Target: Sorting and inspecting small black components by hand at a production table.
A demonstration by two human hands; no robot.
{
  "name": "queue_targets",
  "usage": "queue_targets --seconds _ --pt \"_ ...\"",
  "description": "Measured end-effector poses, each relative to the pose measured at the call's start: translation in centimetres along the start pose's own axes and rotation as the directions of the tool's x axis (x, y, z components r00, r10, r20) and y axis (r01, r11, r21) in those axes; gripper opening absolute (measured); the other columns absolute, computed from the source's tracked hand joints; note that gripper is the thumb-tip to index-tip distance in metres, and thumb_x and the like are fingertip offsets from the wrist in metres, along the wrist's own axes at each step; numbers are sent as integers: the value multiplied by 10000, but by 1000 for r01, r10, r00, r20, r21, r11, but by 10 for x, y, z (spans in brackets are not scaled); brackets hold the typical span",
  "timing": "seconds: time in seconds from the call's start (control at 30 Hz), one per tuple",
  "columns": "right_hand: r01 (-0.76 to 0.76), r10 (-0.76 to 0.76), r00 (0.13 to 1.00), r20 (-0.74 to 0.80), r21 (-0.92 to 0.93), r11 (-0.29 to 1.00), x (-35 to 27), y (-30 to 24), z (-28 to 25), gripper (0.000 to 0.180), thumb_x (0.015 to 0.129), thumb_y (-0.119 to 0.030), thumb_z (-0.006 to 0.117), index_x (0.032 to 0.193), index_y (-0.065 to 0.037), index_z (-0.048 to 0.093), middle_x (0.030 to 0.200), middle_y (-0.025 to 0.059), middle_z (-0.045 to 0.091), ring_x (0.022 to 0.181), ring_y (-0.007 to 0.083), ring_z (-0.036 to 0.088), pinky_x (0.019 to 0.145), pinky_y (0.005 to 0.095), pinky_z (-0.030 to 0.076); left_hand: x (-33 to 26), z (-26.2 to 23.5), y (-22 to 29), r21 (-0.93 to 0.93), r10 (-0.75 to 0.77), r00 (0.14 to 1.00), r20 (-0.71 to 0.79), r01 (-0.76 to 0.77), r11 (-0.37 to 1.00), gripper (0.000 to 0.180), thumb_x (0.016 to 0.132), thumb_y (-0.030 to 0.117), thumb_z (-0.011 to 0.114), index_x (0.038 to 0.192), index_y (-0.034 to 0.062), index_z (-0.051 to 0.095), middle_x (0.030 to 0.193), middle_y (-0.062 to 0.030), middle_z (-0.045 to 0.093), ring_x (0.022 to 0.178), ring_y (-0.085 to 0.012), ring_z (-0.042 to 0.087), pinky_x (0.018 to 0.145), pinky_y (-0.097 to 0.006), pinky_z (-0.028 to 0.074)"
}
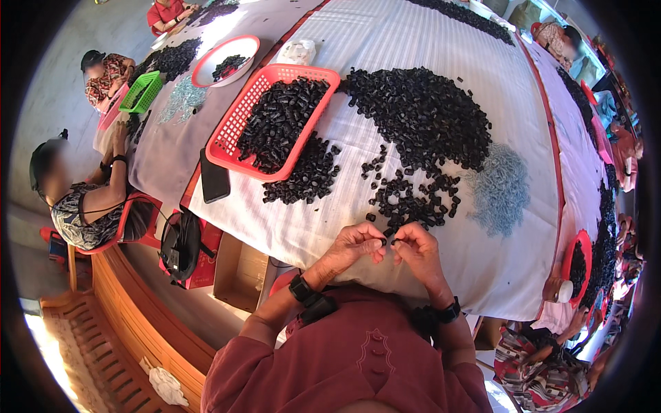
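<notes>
My left hand (357, 248) and my right hand (418, 253) meet over the near edge of the cloth-covered table, fingertips a small gap apart. Between the left thumb and finger is pinched a small black piece (383, 241). Another small dark piece (394, 241) shows at the right fingertips. Just beyond my hands lies a loose scatter of small black cylindrical pieces (413, 203). Farther back, a large heap of the same black pieces (427, 113) spreads out. A pile of pale blue small pieces (501, 189) lies to the right of the scatter.
Left of the heap, a red plastic basket (224, 141) holds black pieces, with more piled beside it. A black phone (215, 177) lies near the table's left edge. A white red-rimmed basin (203, 72) and a green basket (155, 88) stand farther left. People sit along both sides.
</notes>
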State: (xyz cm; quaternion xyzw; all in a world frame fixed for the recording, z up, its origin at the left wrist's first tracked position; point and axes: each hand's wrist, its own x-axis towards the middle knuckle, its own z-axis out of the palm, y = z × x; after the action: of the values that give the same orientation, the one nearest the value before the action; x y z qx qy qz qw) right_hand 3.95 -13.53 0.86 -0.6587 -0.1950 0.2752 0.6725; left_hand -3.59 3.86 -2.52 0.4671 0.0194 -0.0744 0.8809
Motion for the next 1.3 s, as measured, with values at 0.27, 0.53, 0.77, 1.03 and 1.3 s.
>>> queue_targets --seconds 0.27,0.53,0.77,1.03,1.3 --pt "-13 13 1000 23 -4 1000 0 -3 4 89 819 19 564 884 -22 520 727 5 553 557 37 509 474 191 426 2 6 2 97 -13 999 -34 16 995 90 892 64 557 944 -8 567 825 -73 630 715 -121 592 657 -261 504" --pt "25 -10 998 63 -234 972 -3 2 1 84 827 -15 558 888 -31 503 692 22 565 577 66 530 506 231 428 1 7 1 100 -11 1000 -28 14 995 81 892 68 561 925 -6 565 806 -68 627 706 -115 590 651 -254 500" --pt "344 -295 937 189 -659 669 -1 -4 12 160 784 -11 557 922 -27 477 735 113 551 610 225 556 535 321 461 4 12 -6 107 17 994 -109 -6 994 19 874 8 562 861 -5 565 759 -51 612 660 -110 580 611 -253 491" --pt "426 -388 877 284 -833 353 0 -16 25 221 720 -114 596 861 -46 439 740 120 535 701 297 573 575 388 481 5 23 -11 163 127 962 -242 -89 983 85 843 -32 575 772 15 566 727 -21 600 647 -68 550 587 -216 467" --pt "342 -429 886 174 -870 354 7 2 30 235 674 -106 604 842 -65 445 709 100 549 657 281 582 536 383 485 9 29 -18 298 194 908 -371 -82 951 122 809 -71 549 724 16 549 675 0 575 611 -36 512 540 -189 422"
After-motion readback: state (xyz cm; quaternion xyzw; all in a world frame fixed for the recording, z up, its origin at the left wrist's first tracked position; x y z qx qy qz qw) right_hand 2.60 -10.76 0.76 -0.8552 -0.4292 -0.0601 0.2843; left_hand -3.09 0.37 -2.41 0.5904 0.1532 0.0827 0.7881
